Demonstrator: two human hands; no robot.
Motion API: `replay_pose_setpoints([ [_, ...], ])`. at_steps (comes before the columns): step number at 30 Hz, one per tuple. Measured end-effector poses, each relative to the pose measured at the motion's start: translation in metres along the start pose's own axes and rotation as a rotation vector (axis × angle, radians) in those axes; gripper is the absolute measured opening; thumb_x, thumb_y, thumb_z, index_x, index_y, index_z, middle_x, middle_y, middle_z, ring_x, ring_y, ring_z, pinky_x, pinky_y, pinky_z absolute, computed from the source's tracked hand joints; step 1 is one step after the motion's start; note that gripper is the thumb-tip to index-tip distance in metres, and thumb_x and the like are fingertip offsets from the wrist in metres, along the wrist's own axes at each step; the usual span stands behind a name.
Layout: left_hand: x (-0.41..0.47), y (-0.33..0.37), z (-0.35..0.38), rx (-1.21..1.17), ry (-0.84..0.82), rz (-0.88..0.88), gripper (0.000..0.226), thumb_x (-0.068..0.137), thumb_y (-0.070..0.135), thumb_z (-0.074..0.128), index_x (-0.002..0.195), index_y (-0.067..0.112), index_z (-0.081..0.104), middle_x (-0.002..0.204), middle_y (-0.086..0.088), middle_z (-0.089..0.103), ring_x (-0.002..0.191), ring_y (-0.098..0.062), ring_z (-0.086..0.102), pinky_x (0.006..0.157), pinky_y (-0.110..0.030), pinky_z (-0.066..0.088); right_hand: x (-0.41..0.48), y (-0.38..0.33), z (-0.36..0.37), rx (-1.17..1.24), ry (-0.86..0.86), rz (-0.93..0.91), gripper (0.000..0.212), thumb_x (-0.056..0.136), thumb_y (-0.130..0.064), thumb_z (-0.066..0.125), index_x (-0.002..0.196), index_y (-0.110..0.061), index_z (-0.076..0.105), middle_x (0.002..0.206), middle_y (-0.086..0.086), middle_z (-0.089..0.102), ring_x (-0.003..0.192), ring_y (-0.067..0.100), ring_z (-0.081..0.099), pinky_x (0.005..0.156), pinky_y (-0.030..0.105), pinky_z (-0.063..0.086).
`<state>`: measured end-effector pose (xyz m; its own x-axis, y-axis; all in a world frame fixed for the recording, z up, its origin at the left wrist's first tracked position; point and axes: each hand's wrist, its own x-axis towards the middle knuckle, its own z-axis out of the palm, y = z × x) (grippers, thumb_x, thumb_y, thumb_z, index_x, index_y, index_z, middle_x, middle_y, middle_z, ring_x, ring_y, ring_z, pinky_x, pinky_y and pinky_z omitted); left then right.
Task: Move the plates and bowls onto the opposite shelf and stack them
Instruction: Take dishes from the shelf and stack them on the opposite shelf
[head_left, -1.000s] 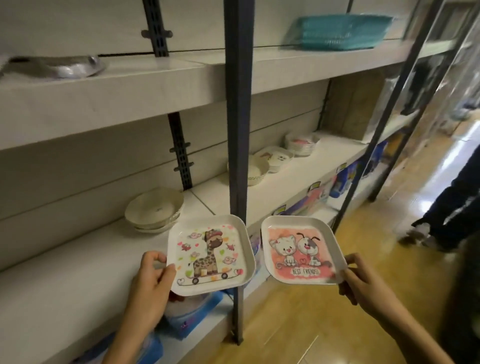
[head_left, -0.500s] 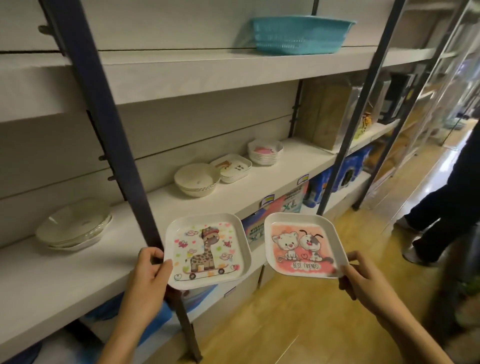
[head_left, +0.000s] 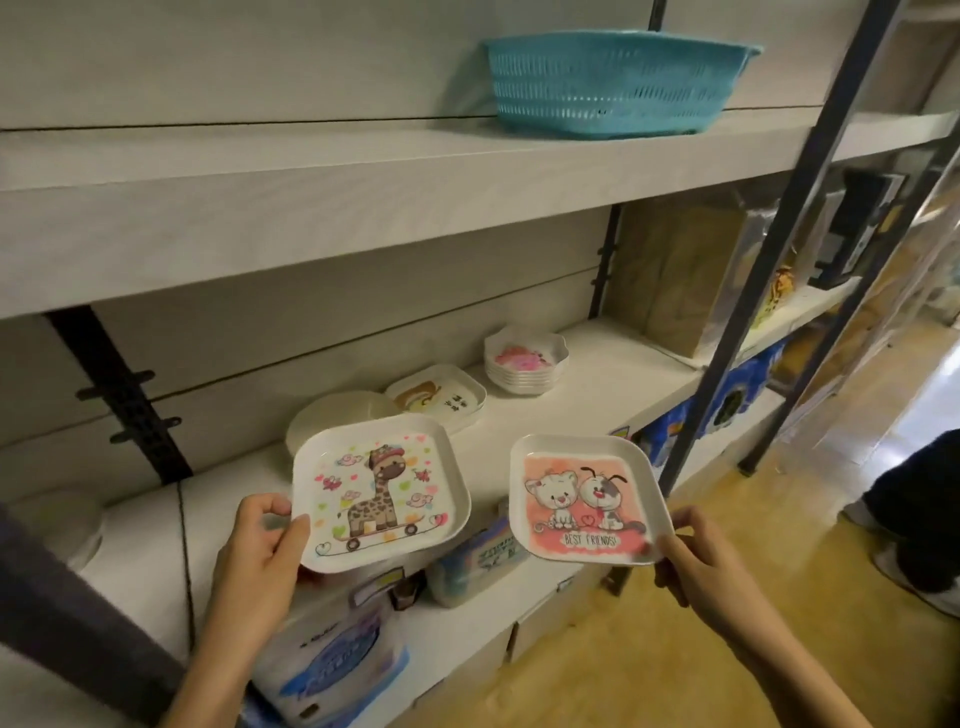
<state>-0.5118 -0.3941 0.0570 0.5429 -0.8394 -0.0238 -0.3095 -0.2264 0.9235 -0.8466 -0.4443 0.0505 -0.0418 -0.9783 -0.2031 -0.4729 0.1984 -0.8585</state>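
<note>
My left hand (head_left: 260, 545) grips a square white plate with a giraffe picture (head_left: 379, 491) by its near left corner. My right hand (head_left: 696, 561) pinches a square plate with a cat and dog on pink (head_left: 584, 499) at its near right corner. Both plates are held level in front of the middle shelf (head_left: 597, 395). On that shelf stand a stack of round white bowls (head_left: 337, 415), partly hidden behind the giraffe plate, a stack of square plates (head_left: 441, 397), and a stack of small wavy-edged bowls (head_left: 524, 364).
A teal basket (head_left: 613, 83) sits on the upper shelf. Dark metal uprights (head_left: 753, 291) stand at the shelf front. Brown packages (head_left: 675, 280) fill the shelf's right end. Boxes and blue packs (head_left: 332, 660) sit below. A person's legs and shoes (head_left: 914, 530) stand on the wooden floor at right.
The view has swung to the right along the shelf, so the bowl and plate stacks are nearer to centre. Both hands still hold their plates in the same grip.
</note>
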Motion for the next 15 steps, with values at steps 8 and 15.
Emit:
replay_pose_setpoints([
  [8, 0.057, 0.014, 0.02, -0.013, 0.216, -0.052, 0.009, 0.093, 0.01, 0.047, 0.101, 0.01, 0.043, 0.074, -0.008, 0.064, 0.047, -0.026, 0.059, 0.063, -0.041, 0.052, 0.117, -0.031, 0.017, -0.06, -0.146, -0.124, 0.012, 0.096, -0.018, 0.042, 0.098, -0.008, 0.048, 0.062, 0.005, 0.061, 0.051, 0.013, 0.049, 0.049, 0.026, 0.038],
  [15, 0.071, 0.016, 0.034, 0.088, 0.384, -0.071, 0.008, 0.094, 0.012, 0.046, 0.1, 0.007, 0.046, 0.069, -0.017, 0.059, 0.051, -0.029, 0.053, 0.041, -0.025, 0.048, 0.231, -0.06, 0.06, -0.201, -0.277, -0.214, 0.015, 0.096, -0.02, 0.041, 0.102, -0.007, 0.044, 0.065, 0.001, 0.063, 0.055, 0.017, 0.053, 0.063, 0.038, 0.045],
])
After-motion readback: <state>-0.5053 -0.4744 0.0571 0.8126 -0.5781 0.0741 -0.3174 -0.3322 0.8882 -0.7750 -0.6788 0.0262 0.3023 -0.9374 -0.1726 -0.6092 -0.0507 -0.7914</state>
